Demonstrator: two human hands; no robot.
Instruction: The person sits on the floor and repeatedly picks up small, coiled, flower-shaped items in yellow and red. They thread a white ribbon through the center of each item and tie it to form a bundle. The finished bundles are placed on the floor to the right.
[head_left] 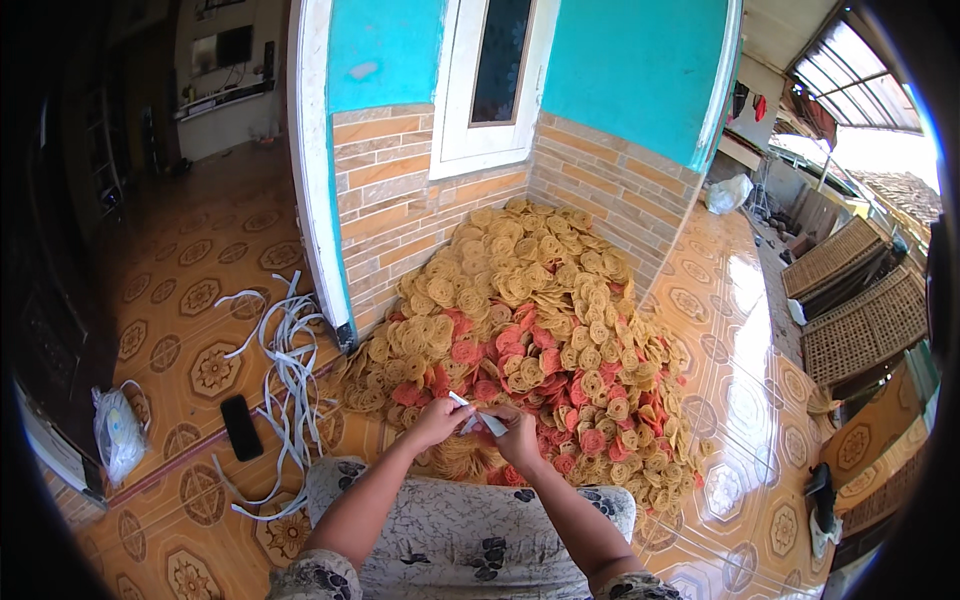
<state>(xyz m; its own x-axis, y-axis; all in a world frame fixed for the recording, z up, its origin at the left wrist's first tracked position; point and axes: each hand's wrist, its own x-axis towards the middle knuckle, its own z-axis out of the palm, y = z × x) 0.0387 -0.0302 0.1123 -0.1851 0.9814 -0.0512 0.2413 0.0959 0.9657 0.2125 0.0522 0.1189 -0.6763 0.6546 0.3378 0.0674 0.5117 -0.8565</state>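
Note:
My left hand [436, 421] and my right hand [514, 432] are close together in front of my lap, each closed on a white strip [490, 422]. The strip runs between my fingers, and a short end sticks up by the left hand. Just beyond them rises a large heap of thin, round, lacy crackers [510, 250], mostly yellow, with red crackers [518, 345] mixed in. Under my hands, a bundle of yellow crackers [458, 458] shows its edges. Whether the strip goes round anything, I cannot tell.
Loose white strips [290, 370] lie tangled on the tiled floor to the left. Near them are a black phone [240, 428] and a clear plastic bag [120, 435]. Behind the heap stands a turquoise wall [640, 70] with brick-patterned tiles. Woven racks [865, 325] lean at the right.

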